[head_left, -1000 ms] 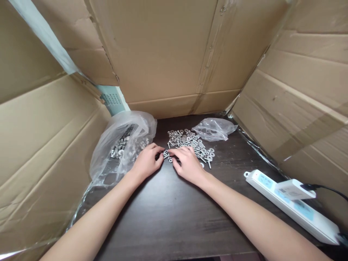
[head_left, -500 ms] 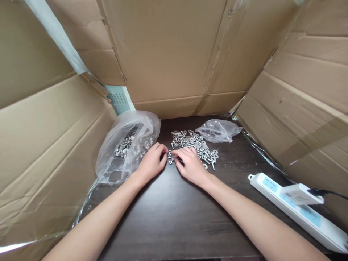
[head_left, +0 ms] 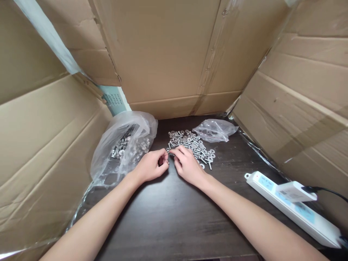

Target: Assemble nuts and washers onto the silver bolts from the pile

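My left hand [head_left: 152,165] is closed in a loose curl above the dark table, thumb against bent fingers. What it holds, if anything, is mostly hidden; a bit of metal shows at the thumb tip. Facing it, my right hand [head_left: 189,164] has its index finger stretched toward a small nut [head_left: 168,149] between the hands, with the thumb held apart. Whether the fingertip touches the nut I cannot tell. Just behind the right hand spreads a pile of bolts, nuts and washers [head_left: 199,148]. Beside the left hand lies a clear plastic bag [head_left: 102,159] containing metal fasteners.
A crumpled clear bag [head_left: 216,129] lies behind the pile on the right. The white power strip [head_left: 292,208] with a plugged-in adapter [head_left: 296,191] and black cable runs along the right side. Cardboard walls [head_left: 163,54] enclose the dark wooden table [head_left: 174,221].
My left hand has curled its fingers and drawn slightly toward me. The bolt and nuts seen between the hands no longer show there, except one nut. The view has shifted a little.
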The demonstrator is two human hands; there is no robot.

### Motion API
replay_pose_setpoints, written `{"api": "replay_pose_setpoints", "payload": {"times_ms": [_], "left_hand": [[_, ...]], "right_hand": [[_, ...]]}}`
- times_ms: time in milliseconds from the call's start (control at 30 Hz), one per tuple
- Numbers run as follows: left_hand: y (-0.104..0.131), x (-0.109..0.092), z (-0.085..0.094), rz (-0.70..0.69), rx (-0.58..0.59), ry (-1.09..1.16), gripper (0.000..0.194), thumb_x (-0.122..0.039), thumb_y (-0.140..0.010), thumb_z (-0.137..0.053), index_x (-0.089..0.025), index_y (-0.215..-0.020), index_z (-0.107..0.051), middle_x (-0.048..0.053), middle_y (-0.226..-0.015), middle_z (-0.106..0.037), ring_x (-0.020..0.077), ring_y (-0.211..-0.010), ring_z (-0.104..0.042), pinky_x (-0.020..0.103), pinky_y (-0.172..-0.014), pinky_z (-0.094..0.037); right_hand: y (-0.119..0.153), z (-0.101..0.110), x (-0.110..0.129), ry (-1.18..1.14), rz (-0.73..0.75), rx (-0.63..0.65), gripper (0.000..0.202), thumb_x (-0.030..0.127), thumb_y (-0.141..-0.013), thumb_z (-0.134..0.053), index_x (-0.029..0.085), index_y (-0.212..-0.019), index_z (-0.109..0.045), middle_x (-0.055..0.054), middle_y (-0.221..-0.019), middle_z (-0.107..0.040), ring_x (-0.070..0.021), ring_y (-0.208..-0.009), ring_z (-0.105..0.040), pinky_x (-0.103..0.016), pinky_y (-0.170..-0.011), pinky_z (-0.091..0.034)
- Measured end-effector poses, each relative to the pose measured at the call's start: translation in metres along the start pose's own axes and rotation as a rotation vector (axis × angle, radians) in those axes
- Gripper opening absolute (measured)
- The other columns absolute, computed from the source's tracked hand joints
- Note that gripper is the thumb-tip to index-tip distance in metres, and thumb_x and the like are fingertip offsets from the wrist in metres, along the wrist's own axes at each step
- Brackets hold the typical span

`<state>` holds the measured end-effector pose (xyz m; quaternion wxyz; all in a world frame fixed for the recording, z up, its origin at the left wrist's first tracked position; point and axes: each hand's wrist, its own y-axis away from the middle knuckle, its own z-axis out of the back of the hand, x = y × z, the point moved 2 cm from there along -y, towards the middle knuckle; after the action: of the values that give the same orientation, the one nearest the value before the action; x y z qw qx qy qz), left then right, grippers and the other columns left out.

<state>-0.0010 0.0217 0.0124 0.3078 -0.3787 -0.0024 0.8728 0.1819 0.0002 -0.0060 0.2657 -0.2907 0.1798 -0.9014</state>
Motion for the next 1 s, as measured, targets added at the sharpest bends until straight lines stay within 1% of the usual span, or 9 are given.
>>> {"api": "replay_pose_setpoints", "payload": {"times_ms": [100,167,333,400,567,733,800,900,1000], "left_hand": [[0.000,0.000,0.000,-0.026,0.013,-0.036,0.005,-0.017,-0.080,-0.057,-0.020,-0.085,-0.057,-0.001,-0.078,-0.064,0.0156,-0.071,-0.058,0.027,-0.069,-0.041],[0.000,0.000,0.000,-0.042,0.006,-0.039,0.005,-0.018,-0.082,-0.057,-0.020,-0.086,-0.057,0.001,-0.083,-0.067,0.0172,-0.076,-0.060,0.028,-0.071,-0.043],[0.001,-0.004,0.002,-0.129,-0.034,-0.017,0.002,-0.021,-0.088,-0.055,-0.021,-0.087,-0.053,0.005,-0.095,-0.072,0.0202,-0.087,-0.065,0.032,-0.080,-0.047],[0.003,-0.009,0.002,-0.173,-0.034,0.020,0.004,-0.020,-0.087,-0.056,-0.021,-0.086,-0.052,0.005,-0.096,-0.074,0.0204,-0.088,-0.067,0.032,-0.082,-0.048],[0.006,-0.027,-0.003,-0.153,0.055,0.022,0.003,-0.023,-0.091,-0.055,-0.022,-0.088,-0.053,0.002,-0.080,-0.073,0.0198,-0.075,-0.065,0.032,-0.077,-0.047],[0.006,-0.039,-0.016,-0.170,0.193,0.120,0.001,-0.022,-0.095,-0.052,-0.023,-0.094,-0.051,0.003,-0.091,-0.076,0.0199,-0.083,-0.070,0.032,-0.085,-0.048],[0.004,-0.039,-0.019,-0.189,0.168,0.071,0.001,-0.023,-0.095,-0.051,-0.022,-0.094,-0.052,0.005,-0.095,-0.074,0.0214,-0.086,-0.068,0.033,-0.085,-0.048],[0.001,-0.034,-0.022,-0.193,0.104,0.024,0.007,-0.025,-0.096,-0.050,-0.021,-0.094,-0.055,0.008,-0.095,-0.071,0.0227,-0.088,-0.066,0.035,-0.086,-0.049],[-0.001,-0.029,-0.022,-0.126,0.005,0.133,0.007,-0.026,-0.096,-0.054,-0.020,-0.094,-0.057,0.006,-0.094,-0.071,0.0203,-0.087,-0.066,0.033,-0.085,-0.050]], "right_hand": [[-0.001,0.001,0.002,-0.013,0.022,0.003,0.037,0.002,-0.094,-0.047,0.017,-0.122,-0.067,-0.013,-0.110,-0.069,-0.0271,-0.103,-0.065,-0.046,-0.094,-0.050],[-0.001,0.003,0.003,-0.053,0.019,-0.036,0.036,0.002,-0.094,-0.047,0.019,-0.118,-0.068,-0.010,-0.107,-0.071,-0.0257,-0.101,-0.067,-0.046,-0.094,-0.049],[-0.004,0.012,0.004,-0.202,-0.050,-0.292,0.030,0.006,-0.097,-0.048,0.022,-0.111,-0.069,-0.007,-0.106,-0.071,-0.0222,-0.100,-0.068,-0.039,-0.090,-0.054],[-0.005,0.015,0.004,-0.223,-0.062,-0.357,0.028,0.008,-0.098,-0.047,0.023,-0.110,-0.068,-0.007,-0.106,-0.069,-0.0219,-0.101,-0.068,-0.037,-0.089,-0.055],[-0.006,0.018,0.008,-0.189,-0.059,-0.397,0.024,0.011,-0.100,-0.046,0.024,-0.108,-0.065,-0.008,-0.105,-0.067,-0.0228,-0.102,-0.067,-0.040,-0.091,-0.056],[-0.005,0.025,0.012,-0.145,-0.062,-0.524,0.020,0.013,-0.101,-0.045,0.024,-0.104,-0.061,-0.008,-0.100,-0.066,-0.0232,-0.096,-0.066,-0.041,-0.085,-0.057],[-0.005,0.027,0.014,-0.121,-0.044,-0.586,0.020,0.012,-0.101,-0.046,0.025,-0.103,-0.060,-0.008,-0.100,-0.066,-0.0238,-0.097,-0.066,-0.042,-0.087,-0.056],[-0.005,0.029,0.014,-0.130,-0.007,-0.620,0.021,0.009,-0.100,-0.045,0.024,-0.105,-0.059,-0.008,-0.101,-0.065,-0.0236,-0.099,-0.065,-0.041,-0.088,-0.054],[-0.005,0.027,0.012,-0.153,-0.001,-0.604,0.021,0.009,-0.100,-0.045,0.024,-0.106,-0.059,-0.008,-0.102,-0.064,-0.0235,-0.100,-0.064,-0.041,-0.088,-0.053]]}}
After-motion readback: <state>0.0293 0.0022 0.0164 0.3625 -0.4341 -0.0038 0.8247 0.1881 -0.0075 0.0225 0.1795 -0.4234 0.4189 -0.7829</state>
